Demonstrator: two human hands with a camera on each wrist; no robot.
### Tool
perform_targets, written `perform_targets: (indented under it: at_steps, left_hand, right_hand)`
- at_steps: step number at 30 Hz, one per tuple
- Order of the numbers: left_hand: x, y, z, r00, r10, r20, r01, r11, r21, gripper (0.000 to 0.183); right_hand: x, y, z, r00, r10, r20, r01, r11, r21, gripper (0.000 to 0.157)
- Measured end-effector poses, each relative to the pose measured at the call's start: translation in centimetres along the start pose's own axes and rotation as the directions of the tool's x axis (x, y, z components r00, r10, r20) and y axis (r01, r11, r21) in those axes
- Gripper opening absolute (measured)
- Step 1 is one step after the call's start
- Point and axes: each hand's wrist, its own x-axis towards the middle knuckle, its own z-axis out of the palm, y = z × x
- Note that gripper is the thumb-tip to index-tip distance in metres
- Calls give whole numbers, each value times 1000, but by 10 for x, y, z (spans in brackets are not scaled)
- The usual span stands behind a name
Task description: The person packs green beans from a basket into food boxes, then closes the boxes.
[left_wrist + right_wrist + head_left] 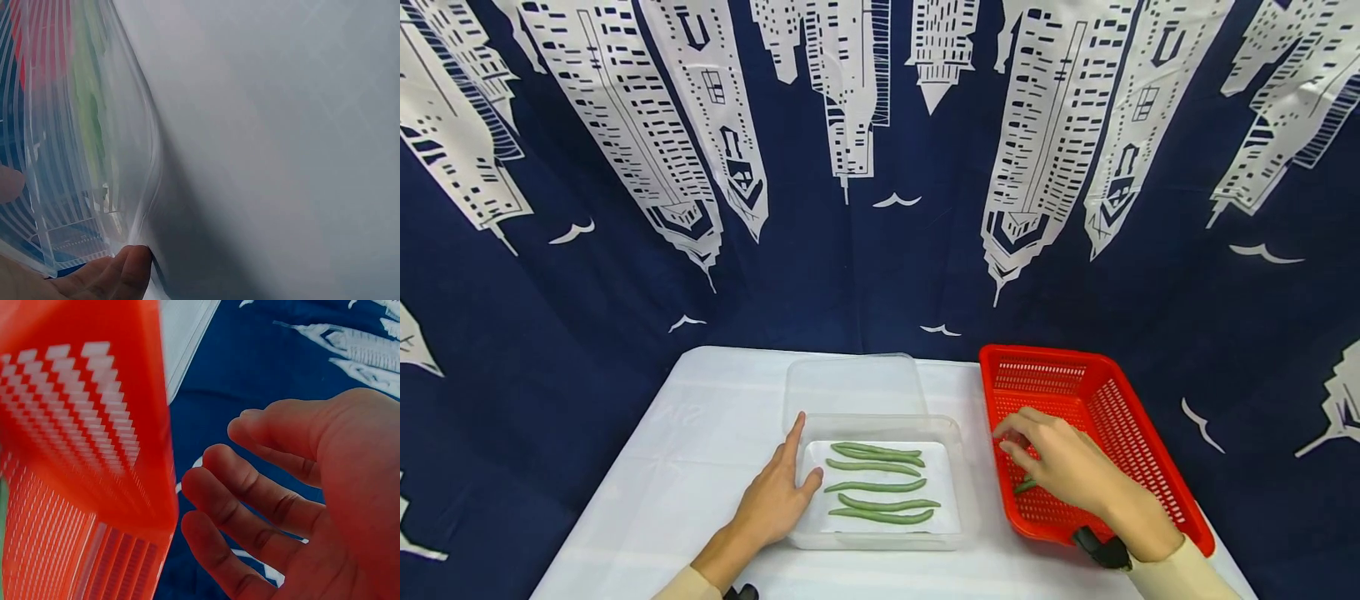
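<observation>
Resting left grip (pixel 777 496), spread, against tub (pixel 880 542); right grip (pixel 1051 454), tips apart, empty above basket (pixel 1037 352). I judge beans (pixel 876 487) light, bendy, snappable: pinch mid-length, gently.

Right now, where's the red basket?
In the head view, the red basket sits on the right side of the white table, just right of the clear container of green beans, with the right hand over it.

one basket (pixel 1037 377), one container (pixel 880 542), one lid (pixel 853 387), at least seven beans (pixel 876 487).
</observation>
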Motion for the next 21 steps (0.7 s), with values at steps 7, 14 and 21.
perform_targets:
  at_steps: [7, 14, 21]
  left_hand:
    - [0, -3, 1, 1000, -1, -3, 1, 1000, -4, 94]
    - [0, -2, 2, 1000, -1, -4, 1, 1000, -4, 93]
    - [0, -1, 1, 1000, -6, -1, 6, 1000, -8, 93]
  right_hand:
    - [5, 35, -5, 998, -54, 45, 52, 998, 37, 18]
    - [5, 68, -3, 984, -97, 150, 86, 993, 80, 20]
    - [7, 96, 0, 952, -61, 299, 22, 991, 132, 29]
